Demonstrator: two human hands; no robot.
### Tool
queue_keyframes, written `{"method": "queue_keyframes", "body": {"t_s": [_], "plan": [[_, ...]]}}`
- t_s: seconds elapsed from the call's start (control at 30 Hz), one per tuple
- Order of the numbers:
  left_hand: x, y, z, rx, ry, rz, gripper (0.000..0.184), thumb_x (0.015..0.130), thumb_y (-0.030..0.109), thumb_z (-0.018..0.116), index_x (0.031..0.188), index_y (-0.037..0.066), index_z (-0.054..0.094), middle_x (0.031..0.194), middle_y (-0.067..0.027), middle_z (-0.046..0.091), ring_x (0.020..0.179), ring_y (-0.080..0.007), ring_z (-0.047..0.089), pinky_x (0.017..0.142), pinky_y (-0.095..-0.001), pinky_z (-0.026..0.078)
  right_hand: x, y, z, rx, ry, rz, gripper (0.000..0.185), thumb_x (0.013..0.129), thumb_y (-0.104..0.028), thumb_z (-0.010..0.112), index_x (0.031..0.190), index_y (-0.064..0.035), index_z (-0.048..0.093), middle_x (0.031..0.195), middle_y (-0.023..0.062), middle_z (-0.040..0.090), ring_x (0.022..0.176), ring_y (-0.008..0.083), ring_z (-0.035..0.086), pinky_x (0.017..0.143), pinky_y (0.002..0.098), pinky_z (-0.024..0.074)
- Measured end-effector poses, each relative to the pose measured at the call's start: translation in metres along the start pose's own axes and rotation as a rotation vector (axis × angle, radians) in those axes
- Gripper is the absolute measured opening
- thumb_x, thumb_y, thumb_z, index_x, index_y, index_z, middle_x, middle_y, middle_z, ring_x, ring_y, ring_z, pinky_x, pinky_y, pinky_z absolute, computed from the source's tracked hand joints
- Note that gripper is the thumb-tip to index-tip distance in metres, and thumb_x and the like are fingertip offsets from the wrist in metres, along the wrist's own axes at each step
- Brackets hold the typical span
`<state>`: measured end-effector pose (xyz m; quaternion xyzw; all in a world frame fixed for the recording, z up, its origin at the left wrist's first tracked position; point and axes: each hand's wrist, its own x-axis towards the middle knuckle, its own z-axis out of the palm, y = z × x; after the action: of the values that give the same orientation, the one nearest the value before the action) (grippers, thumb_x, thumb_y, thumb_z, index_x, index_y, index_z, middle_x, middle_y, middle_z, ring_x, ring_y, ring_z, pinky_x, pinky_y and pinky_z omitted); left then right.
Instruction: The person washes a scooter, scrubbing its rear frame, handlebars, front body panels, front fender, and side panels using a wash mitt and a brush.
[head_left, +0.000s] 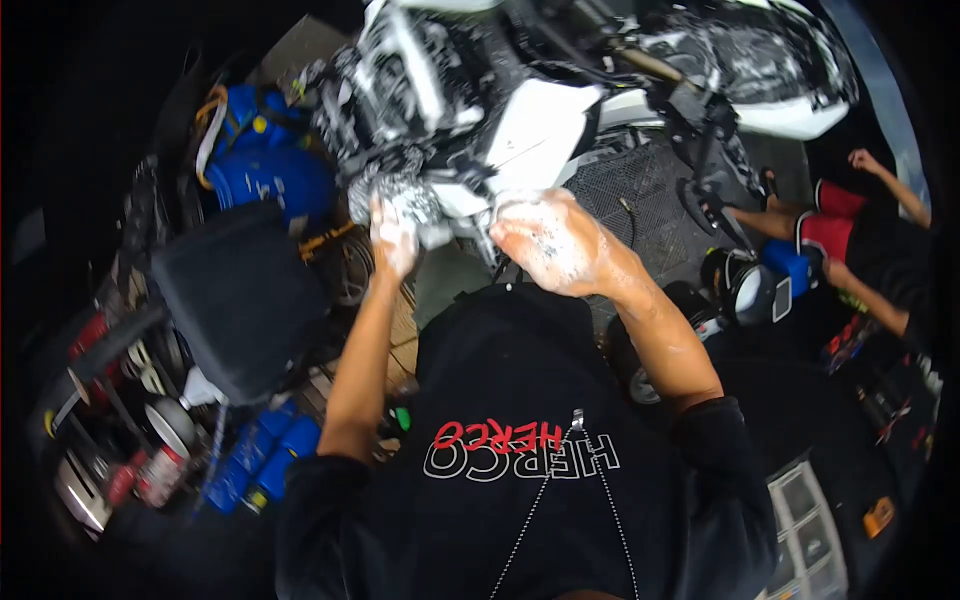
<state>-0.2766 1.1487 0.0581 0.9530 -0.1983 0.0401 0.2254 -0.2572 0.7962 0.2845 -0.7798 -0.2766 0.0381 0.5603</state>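
A motorcycle (540,125) with white panels and dark parts, streaked with soap foam, stretches across the top of the head view. My left hand (395,240), foamy over its back and fingers, is up against a grey, suds-covered lump (412,205) at the motorcycle's near side. Whether that lump is a sponge or part of the motorcycle I cannot tell. My right hand (550,243) is thick with foam and its fingers are curled in, just below the white panel (540,130). What those fingers close on is hidden.
A blue drum (270,185) and a black padded seat (240,300) stand to the left. Blue containers (262,455) lie lower left. On the right, another person (850,235) in red shorts is close to a blue box (783,265). A dark perforated mat (620,205) lies beneath the motorcycle.
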Motion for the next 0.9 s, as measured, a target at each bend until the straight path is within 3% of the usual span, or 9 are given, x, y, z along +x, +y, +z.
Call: {"method": "queue_keyframes", "body": {"t_s": [0.17, 0.27, 0.37, 0.5, 0.67, 0.7, 0.73, 0.77, 0.9], "plan": [[0.031, 0.053, 0.008, -0.255, 0.34, 0.222, 0.073, 0.078, 0.043, 0.068, 0.14, 0.011, 0.046, 0.139, -0.0164, 0.047, 0.132, -0.0329, 0.042, 0.104, -0.0502, 0.04, -0.003, -0.039, -0.012, -0.044, 0.076, 0.323, 0.027, 0.093, -0.02, 0.056, 0.076, 0.0008, 0.059, 0.072, 0.0144, 0.059, 0.062, 0.0279, 0.059, 0.059, 0.0377, 0.0446], [0.041, 0.035, -0.018, 0.072, -0.175, -0.001, 0.081, 0.065, 0.049, 0.075, 0.137, 0.019, 0.053, 0.132, -0.0133, 0.052, 0.127, -0.0356, 0.043, 0.107, -0.0554, 0.032, -0.017, -0.037, -0.011, 0.005, 0.243, 0.332, 0.031, 0.093, -0.025, 0.055, 0.075, -0.0001, 0.06, 0.071, 0.0104, 0.059, 0.057, 0.018, 0.051, 0.055, 0.0298, 0.0384], [0.044, -0.037, -0.023, -0.162, -0.058, 0.049, 0.074, 0.055, 0.051, 0.078, 0.121, 0.021, 0.066, 0.123, -0.015, 0.056, 0.122, -0.0406, 0.045, 0.103, -0.0554, 0.034, -0.028, -0.052, 0.013, -0.052, 0.405, 0.593, 0.042, 0.097, -0.033, 0.051, 0.072, 0.0001, 0.057, 0.072, 0.0066, 0.058, 0.062, 0.0127, 0.047, 0.056, 0.0279, 0.0349], [0.006, -0.103, 0.065, -0.434, 0.384, -0.206, 0.095, 0.071, 0.033, 0.075, 0.148, -0.001, 0.03, 0.143, -0.0241, 0.038, 0.133, -0.047, 0.035, 0.112, -0.0549, 0.031, -0.012, -0.07, 0.079, -0.054, 0.472, 0.466, 0.051, 0.097, -0.044, 0.053, 0.07, -0.0012, 0.054, 0.07, 0.0073, 0.055, 0.062, 0.0169, 0.051, 0.062, 0.0313, 0.041], [0.038, -0.233, 0.168, 2.781, -0.078, -0.007, 0.055, 0.097, 0.052, 0.045, 0.133, 0.011, 0.053, 0.121, -0.0093, 0.06, 0.111, -0.0266, 0.058, 0.095, -0.0454, 0.049, 0.046, -0.048, 0.205, -0.3, 0.273, 0.545, 0.027, 0.094, -0.021, 0.058, 0.079, 0.0018, 0.062, 0.078, 0.0128, 0.064, 0.071, 0.026, 0.061, 0.068, 0.0381, 0.0484], [0.048, -0.215, 0.139, 3.269, -0.503, 0.651, 0.051, 0.098, 0.052, 0.043, 0.129, 0.013, 0.056, 0.117, -0.0073, 0.063, 0.107, -0.0254, 0.061, 0.09, -0.0433, 0.052, 0.058, -0.031, 0.232, -0.411, 0.188, 0.545, 0.018, 0.092, -0.013, 0.055, 0.083, 0.0011, 0.063, 0.08, 0.0156, 0.062, 0.07, 0.0329, 0.061, 0.067, 0.0398, 0.049], [0.06, -0.195, 0.108, 3.439, -0.529, 1.869, 0.048, 0.099, 0.052, 0.041, 0.124, 0.016, 0.06, 0.112, -0.0054, 0.066, 0.102, -0.0242, 0.065, 0.086, -0.0412, 0.055, 0.065, -0.013, 0.256, -0.415, 0.121, 0.418, 0.012, 0.09, -0.009, 0.056, 0.085, 0.0001, 0.062, 0.081, 0.0178, 0.06, 0.072, 0.0378, 0.059, 0.067, 0.0422, 0.0485], [0.042, -0.198, 0.12, 3.639, -0.2, 0.827, 0.047, 0.1, 0.05, 0.038, 0.125, 0.016, 0.059, 0.113, -0.0061, 0.065, 0.104, -0.0247, 0.064, 0.088, -0.0422, 0.055, 0.067, -0.003, 0.273, -0.395, 0.044, 0.39, 0.013, 0.09, -0.009, 0.056, 0.081, 0.0002, 0.06, 0.08, 0.0182, 0.059, 0.072, 0.0383, 0.057, 0.066, 0.0445, 0.0466], [-0.032, -0.13, 0.128, 3.56, -0.335, 0.746, 0.049, 0.104, 0.04, 0.035, 0.142, 0.009, 0.043, 0.132, -0.0071, 0.055, 0.12, -0.0219, 0.055, 0.101, -0.037, 0.046, 0.045, -0.008, 0.288, -0.498, 0.121, 0.515, 0.02, 0.094, -0.01, 0.051, 0.079, 0.0004, 0.059, 0.074, 0.0182, 0.056, 0.069, 0.0367, 0.054, 0.061, 0.0467, 0.0444]]}}
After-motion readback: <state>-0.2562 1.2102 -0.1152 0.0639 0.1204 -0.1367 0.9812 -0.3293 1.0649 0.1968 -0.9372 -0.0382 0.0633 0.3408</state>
